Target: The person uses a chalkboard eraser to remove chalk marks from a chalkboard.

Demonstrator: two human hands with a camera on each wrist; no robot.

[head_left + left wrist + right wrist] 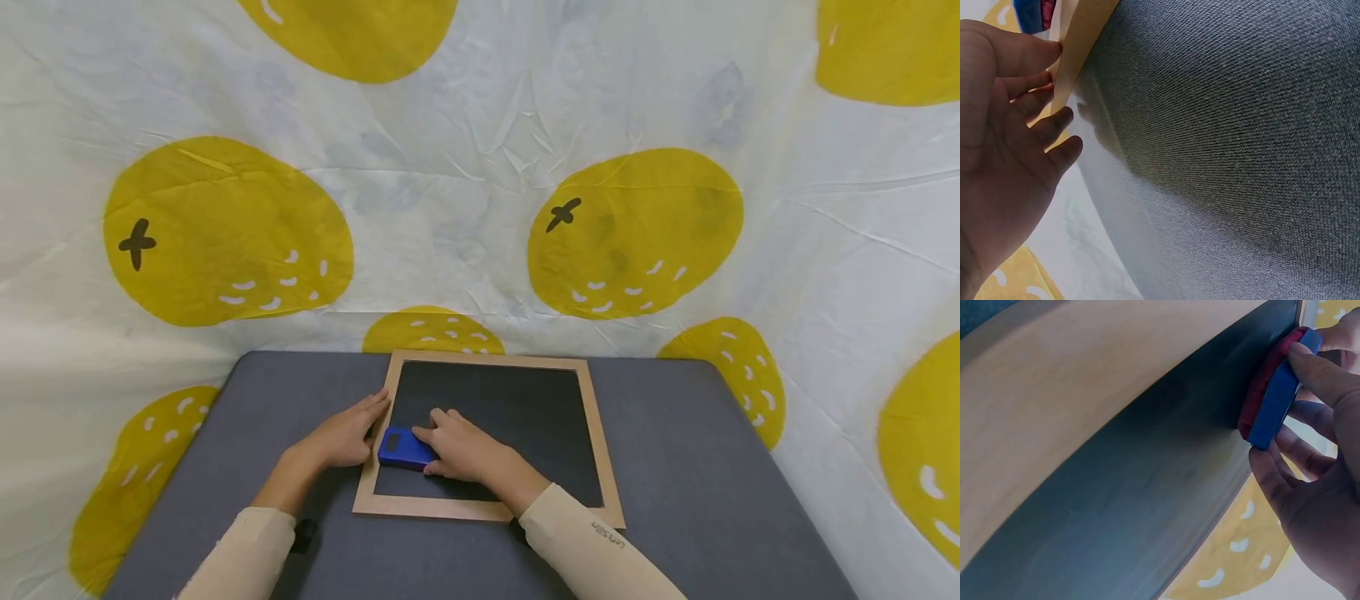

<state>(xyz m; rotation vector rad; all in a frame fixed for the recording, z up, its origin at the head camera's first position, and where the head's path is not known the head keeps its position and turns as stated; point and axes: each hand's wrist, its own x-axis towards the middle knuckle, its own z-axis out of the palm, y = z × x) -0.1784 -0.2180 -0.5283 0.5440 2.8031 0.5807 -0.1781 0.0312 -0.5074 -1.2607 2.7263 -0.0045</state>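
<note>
A chalkboard [510,417] in a light wooden frame [596,435] lies flat on the grey table. On its left part, my right hand [467,450] grips a blue chalkboard eraser [401,450], thumb on the near side and fingers round the far side. The right wrist view shows the eraser's red felt [1265,381] against the black surface, at the board's end by the frame. My left hand [343,435] rests at the frame's left side with fingers fairly straight. Its thumb [1029,55] and fingertips touch the wood's outer edge in the left wrist view.
Dark grey cloth covers the table [675,467], which extends on both sides of the board. A white curtain [442,225] with yellow fruit shapes hangs behind and along the sides. Cream sleeves [585,542] cover both forearms.
</note>
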